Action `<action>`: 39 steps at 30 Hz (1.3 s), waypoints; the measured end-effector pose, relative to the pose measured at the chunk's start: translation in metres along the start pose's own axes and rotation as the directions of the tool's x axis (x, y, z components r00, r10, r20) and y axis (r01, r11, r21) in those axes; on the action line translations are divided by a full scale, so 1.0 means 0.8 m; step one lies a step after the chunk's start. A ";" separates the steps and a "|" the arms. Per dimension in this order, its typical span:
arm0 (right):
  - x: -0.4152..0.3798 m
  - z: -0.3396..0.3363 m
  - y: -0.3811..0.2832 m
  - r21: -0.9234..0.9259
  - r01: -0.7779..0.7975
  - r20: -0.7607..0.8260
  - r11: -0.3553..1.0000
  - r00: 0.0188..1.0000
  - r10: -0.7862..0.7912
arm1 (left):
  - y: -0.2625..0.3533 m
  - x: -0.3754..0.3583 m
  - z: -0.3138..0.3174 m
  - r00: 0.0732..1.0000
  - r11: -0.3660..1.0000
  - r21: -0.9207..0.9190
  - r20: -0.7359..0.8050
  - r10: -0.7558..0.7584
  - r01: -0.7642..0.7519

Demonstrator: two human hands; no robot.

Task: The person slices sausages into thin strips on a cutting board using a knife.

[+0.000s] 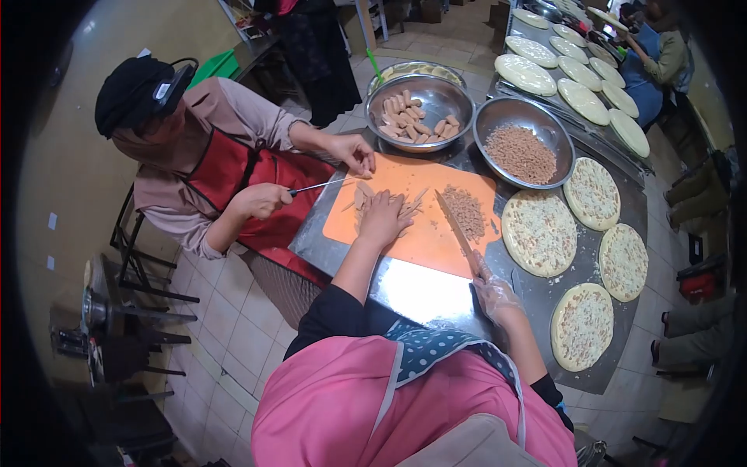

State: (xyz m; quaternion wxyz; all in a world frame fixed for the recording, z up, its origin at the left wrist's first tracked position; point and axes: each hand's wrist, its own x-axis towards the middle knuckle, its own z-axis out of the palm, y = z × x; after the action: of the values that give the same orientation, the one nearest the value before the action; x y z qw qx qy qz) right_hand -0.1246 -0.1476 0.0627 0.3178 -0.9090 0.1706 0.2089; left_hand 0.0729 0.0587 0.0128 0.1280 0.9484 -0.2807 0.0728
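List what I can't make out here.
Head view:
Whatever lies beneath the left hand: hidden by the palm.
Handle of the knife: mostly covered by the right hand.
Lower part of the rear bowl: behind the sausage bowl.
Head of the dark-clothed person: cut off by the top edge.

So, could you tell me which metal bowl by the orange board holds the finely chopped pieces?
The right-hand bowl, beside the topped rounds; the left-hand bowl holds larger pieces.
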 end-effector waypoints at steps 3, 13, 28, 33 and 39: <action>-0.003 -0.002 -0.002 0.041 -0.001 0.033 0.999 0.999 0.000 | -0.005 0.002 -0.005 1.000 0.992 -0.122 -0.005 0.024 -0.024; -0.020 -0.015 -0.005 0.092 0.073 0.029 0.993 0.997 -0.076 | -0.014 0.007 0.011 0.981 0.988 -0.122 -0.182 0.074 -0.097; -0.023 -0.014 0.007 0.110 0.027 0.029 0.994 0.999 -0.031 | 0.019 0.013 -0.051 0.912 0.866 -0.491 -0.392 -0.123 -0.094; -0.007 -0.003 0.021 0.088 0.095 -0.023 0.992 0.995 -0.093 | 0.056 -0.016 -0.027 0.985 0.855 -0.497 -0.153 0.084 -0.150; -0.014 -0.016 0.003 0.031 0.018 0.058 0.999 0.998 -0.020 | 0.096 -0.051 0.015 0.992 0.951 -0.282 -0.036 0.119 -0.125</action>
State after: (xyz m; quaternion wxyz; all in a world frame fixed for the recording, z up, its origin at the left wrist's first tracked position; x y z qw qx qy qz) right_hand -0.1318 -0.1559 0.0758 0.3385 -0.8991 0.1560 0.2296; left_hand -0.0026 0.0138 0.0081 0.2604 0.9004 -0.3451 0.0485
